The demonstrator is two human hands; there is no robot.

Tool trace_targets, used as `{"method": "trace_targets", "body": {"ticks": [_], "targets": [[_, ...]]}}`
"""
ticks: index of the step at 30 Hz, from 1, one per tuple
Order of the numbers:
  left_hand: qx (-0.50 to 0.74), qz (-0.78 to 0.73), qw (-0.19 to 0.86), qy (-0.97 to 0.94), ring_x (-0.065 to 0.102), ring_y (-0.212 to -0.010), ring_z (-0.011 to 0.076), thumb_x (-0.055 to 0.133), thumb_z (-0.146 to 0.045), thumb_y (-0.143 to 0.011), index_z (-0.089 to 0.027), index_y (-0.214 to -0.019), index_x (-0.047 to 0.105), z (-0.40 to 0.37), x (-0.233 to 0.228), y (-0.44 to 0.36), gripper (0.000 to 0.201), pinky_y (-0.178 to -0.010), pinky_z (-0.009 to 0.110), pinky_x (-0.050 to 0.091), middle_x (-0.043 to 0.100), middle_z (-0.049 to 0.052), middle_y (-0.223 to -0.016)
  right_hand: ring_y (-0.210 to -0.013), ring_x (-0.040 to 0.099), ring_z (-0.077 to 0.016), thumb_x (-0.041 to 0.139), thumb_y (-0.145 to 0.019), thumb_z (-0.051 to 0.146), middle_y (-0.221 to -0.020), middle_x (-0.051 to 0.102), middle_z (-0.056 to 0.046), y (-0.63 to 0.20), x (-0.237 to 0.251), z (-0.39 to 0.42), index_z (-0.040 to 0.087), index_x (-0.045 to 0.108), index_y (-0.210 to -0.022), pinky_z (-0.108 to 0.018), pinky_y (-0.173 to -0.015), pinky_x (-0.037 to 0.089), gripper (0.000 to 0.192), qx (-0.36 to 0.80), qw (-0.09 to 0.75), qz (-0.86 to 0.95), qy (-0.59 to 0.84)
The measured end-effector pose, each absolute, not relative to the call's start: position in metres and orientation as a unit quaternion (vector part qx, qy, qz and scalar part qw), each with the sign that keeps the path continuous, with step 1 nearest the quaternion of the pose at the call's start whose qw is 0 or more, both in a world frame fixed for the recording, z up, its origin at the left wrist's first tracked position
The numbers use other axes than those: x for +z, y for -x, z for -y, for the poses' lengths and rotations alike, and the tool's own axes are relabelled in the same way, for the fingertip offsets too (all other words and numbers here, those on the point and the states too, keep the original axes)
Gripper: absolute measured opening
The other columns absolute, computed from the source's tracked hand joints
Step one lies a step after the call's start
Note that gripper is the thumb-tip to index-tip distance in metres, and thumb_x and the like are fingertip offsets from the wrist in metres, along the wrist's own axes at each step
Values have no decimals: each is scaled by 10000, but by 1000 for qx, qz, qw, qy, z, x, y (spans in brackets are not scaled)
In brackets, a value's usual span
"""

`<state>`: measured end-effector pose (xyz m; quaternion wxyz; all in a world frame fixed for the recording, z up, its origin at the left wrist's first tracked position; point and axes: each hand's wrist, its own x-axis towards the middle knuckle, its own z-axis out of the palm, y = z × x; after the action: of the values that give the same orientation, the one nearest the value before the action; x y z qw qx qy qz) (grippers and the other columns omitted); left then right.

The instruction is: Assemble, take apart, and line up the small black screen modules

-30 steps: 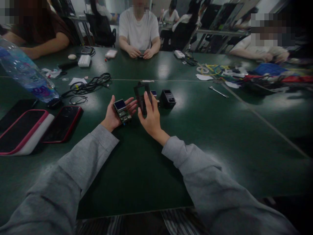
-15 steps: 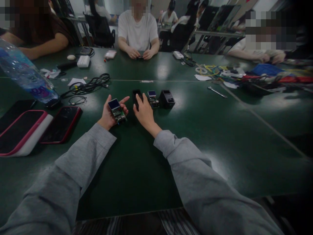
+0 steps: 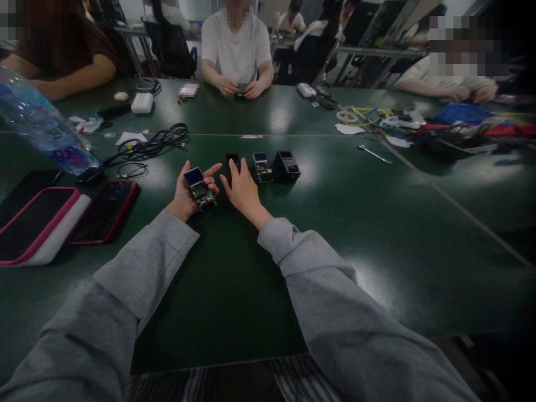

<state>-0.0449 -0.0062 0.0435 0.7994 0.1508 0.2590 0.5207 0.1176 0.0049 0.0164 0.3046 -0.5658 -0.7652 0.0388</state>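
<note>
Two hands are working over the green table (image 3: 234, 290): the left hand (image 3: 188, 190) is cradling a circuit board (image 3: 198, 187) with a blue screen, while the right hand (image 3: 240, 187) is resting loosely open against a black casing (image 3: 233, 162), beside another board (image 3: 261, 166) and a black box (image 3: 286, 165).

The left hand (image 3: 188, 192) lies palm up on the dark green tabletop (image 3: 234, 290), cradling a small circuit board with a blue screen (image 3: 198, 187), while the right hand (image 3: 242, 188) rests palm down just beside it, its fingers (image 3: 233, 167) on a black plastic casing (image 3: 233, 163). Beyond the right hand stand a second board with a screen (image 3: 262, 166) and a black box-shaped housing (image 3: 287, 166), side by side. To the left lie a red-edged phone (image 3: 105, 211), a pink-rimmed tablet (image 3: 36, 226), a tipped water bottle (image 3: 39, 131) and a tangle of black cables (image 3: 153, 144); a wrench (image 3: 374, 154) lies to the right, and across the tabletop a person in a white shirt (image 3: 237, 47) holds something small in both hands.
</note>
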Motion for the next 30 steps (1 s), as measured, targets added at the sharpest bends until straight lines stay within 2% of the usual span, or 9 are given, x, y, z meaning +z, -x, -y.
{"method": "trace_targets", "body": {"ticks": [3,5,10,14,17,20,23,26,30], "targets": [[519,-268,795,-164,641,-513,177,338,-630,-994,-101,-1419,550,5,41,46,711,-619,301,577,603,5,-543,-1547,117,-382,377,-1060,421,-1648,190,-207,-117,21,-4,134,277,-1588,-635,-1189,290,609,-4,338,746,573],[516,-269,796,-170,676,-567,187,335,-625,-996,-105,-1423,548,4,40,47,706,-672,309,587,644,17,-585,-1560,40,-362,336,-1066,399,-1664,162,-163,-115,26,1,184,207,-1615,-658,-1205,225,603,-18,370,734,569],[534,-276,779,-176,742,-971,275,271,-645,-989,-133,-1364,595,0,40,44,712,-869,391,585,774,128,-943,-1565,61,-314,281,-1068,353,-1668,181,-119,-107,41,23,211,218,-1613,-595,-1237,205,566,-14,383,757,529],[550,-268,762,-212,635,-1239,302,213,-652,-997,-105,-1318,611,0,37,42,749,-1025,426,519,746,158,-1152,-1545,181,-244,303,-1073,355,-1629,285,-130,-96,41,37,171,345,-1559,-460,-1249,253,521,-27,375,803,462],[549,-256,753,-259,541,-1360,291,185,-651,-1004,-96,-1314,598,0,32,43,759,-1131,436,434,703,148,-1275,-1509,284,-251,363,-1068,372,-1606,316,-168,-85,34,41,145,352,-1554,-427,-1205,347,536,13,339,850,403],[552,-259,732,-305,484,-1416,283,228,-666,-984,-132,-1317,596,-3,26,45,729,-1178,448,383,657,126,-1366,-1517,263,-303,467,-1038,345,-1627,232,-219,-76,28,43,110,346,-1555,-452,-1175,396,580,48,327,862,383],[546,-291,713,-330,487,-1413,305,268,-692,-951,-164,-1314,597,-6,23,45,721,-1165,484,396,646,130,-1379,-1526,245,-317,464,-1021,220,-1636,181,-233,-74,26,43,108,335,-1562,-456,-1160,425,566,78,324,855,397],[541,-322,702,-334,533,-1365,330,276,-747,-926,-155,-1261,613,-9,25,44,759,-1120,508,441,669,161,-1319,-1516,280,-309,437,-1014,174,-1638,206,-199,-74,27,42,146,325,-1573,-461,-1142,458,571,100,321,845,416],[572,-351,672,-314,586,-1292,342,303,-757,-935,-149,-1134,633,-15,29,50,720,-1064,506,491,711,172,-1194,-1542,220,-302,378,-1031,186,-1659,200,-162,-71,28,36,165,311,-1584,-493,-1182,412,558,84,339,839,418]]}}
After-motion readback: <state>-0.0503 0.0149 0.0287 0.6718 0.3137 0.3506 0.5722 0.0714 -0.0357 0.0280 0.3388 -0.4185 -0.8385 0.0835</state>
